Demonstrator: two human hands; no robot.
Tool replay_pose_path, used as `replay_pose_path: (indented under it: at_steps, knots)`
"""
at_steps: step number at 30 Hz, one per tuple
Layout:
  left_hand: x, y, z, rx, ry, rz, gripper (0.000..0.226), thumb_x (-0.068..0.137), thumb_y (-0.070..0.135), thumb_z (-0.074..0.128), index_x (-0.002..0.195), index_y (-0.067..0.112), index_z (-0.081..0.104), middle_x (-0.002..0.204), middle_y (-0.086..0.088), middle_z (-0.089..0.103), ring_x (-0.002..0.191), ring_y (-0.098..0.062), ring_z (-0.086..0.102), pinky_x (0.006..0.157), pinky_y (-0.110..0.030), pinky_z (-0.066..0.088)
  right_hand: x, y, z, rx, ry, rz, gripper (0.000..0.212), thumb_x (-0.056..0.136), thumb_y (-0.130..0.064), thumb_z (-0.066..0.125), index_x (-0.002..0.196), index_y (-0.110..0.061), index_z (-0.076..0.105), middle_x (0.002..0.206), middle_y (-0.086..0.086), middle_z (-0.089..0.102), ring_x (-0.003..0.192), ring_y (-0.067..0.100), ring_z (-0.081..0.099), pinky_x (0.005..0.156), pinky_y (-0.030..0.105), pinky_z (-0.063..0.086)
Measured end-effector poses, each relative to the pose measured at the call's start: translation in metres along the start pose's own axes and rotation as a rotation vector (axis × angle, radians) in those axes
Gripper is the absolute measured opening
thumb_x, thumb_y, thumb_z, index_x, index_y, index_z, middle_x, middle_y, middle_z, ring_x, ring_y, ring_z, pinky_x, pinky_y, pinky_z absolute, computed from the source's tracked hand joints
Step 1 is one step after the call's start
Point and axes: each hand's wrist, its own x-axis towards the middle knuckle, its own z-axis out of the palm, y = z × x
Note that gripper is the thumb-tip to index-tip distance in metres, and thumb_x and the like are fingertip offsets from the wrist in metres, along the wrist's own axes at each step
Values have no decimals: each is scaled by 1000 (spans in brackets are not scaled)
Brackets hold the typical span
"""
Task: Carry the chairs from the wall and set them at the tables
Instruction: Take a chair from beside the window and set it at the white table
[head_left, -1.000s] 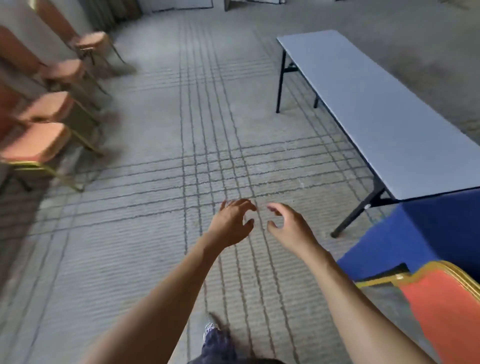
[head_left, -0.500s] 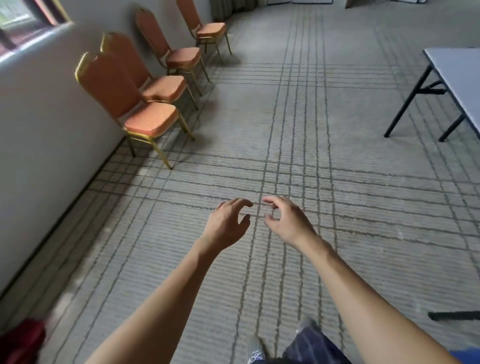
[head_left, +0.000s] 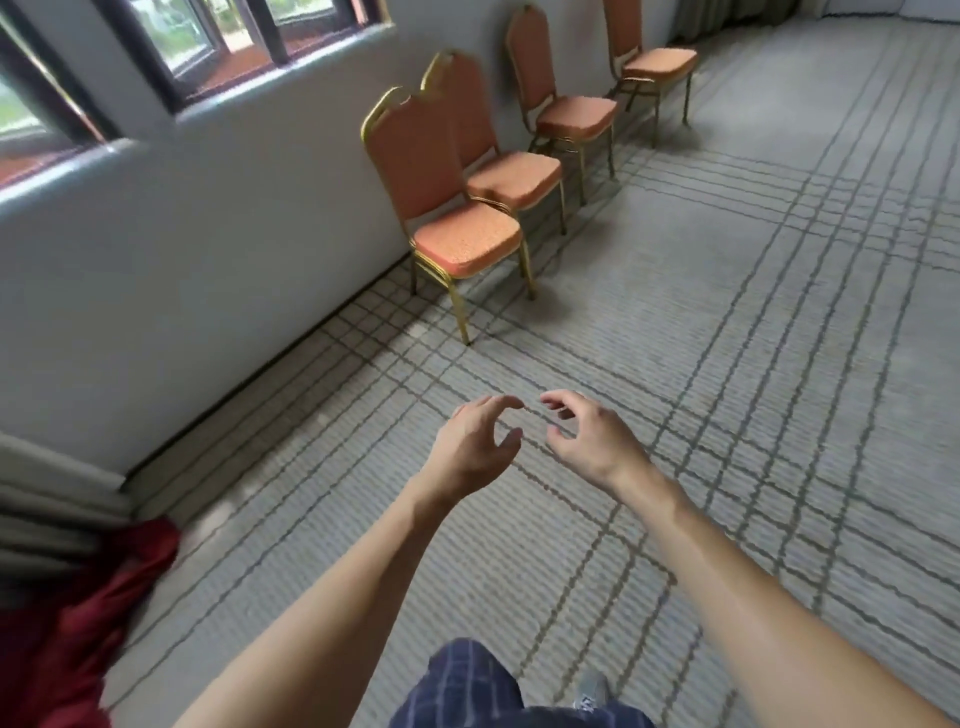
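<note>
Several orange-cushioned chairs with gold metal frames stand in a row along the grey wall. The nearest chair (head_left: 457, 228) is ahead and slightly left of my hands; a second chair (head_left: 511, 174) sits right behind it, and two more chairs (head_left: 574, 117) (head_left: 657, 62) stand farther along. My left hand (head_left: 475, 447) and my right hand (head_left: 587, 439) are stretched out in front of me over the carpet, fingers loosely curled, holding nothing. Both hands are well short of the nearest chair. No table is in view.
A grey wall (head_left: 218, 218) with dark-framed windows (head_left: 171, 47) runs along the left. Red cloth (head_left: 88, 618) lies on the floor at the lower left beside grey drapery. Grey lined carpet (head_left: 753, 364) spreads to the right. My leg and shoe (head_left: 587, 693) show at the bottom.
My view has swung left, away from the tables and onto the wall; the row of chairs is now closer and more central. My hands keep the same empty, loosely curled pose.
</note>
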Motion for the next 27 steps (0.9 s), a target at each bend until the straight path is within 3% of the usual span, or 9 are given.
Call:
replay_pose_path:
  at_steps: [5,9,14,21,27]
  knots:
    - [57,-47,-19,15,52,-107,38,90,33,61,127,28,57,130,11,61,123,-12,51,104,-30,40,105,-18,15,-15,-125,-82,41,88,-29,61,129,-27,57,125,-8,62,108,8,58,96,34,49]
    - [119,-103,-37,28,103,-152,37,92,32,60,128,25,58,130,10,61,122,-10,49,97,-21,33,193,-28,38,-42,-175,-104,40,91,-37,59,130,-30,56,126,-11,60,110,6,57,93,31,49]
    - [201,-179,-70,-21,138,-171,33,90,30,61,123,27,60,123,12,64,116,-11,56,98,-27,43,311,-58,65,-37,-199,-102,39,93,-40,58,129,-27,58,126,-9,60,111,7,57,94,29,47]
    - [320,-275,-147,-23,136,-187,37,86,28,61,123,24,61,125,8,64,117,-14,57,100,-31,45,471,-122,95,36,-168,-86,32,91,-37,60,122,-27,62,117,-10,63,104,6,60,95,33,49]
    - [410,-350,-185,-15,124,-219,35,88,29,59,123,23,61,125,7,65,116,-13,58,99,-30,47,597,-156,121,13,-242,-113,37,90,-41,56,125,-28,61,119,-12,62,104,6,59,97,34,48]
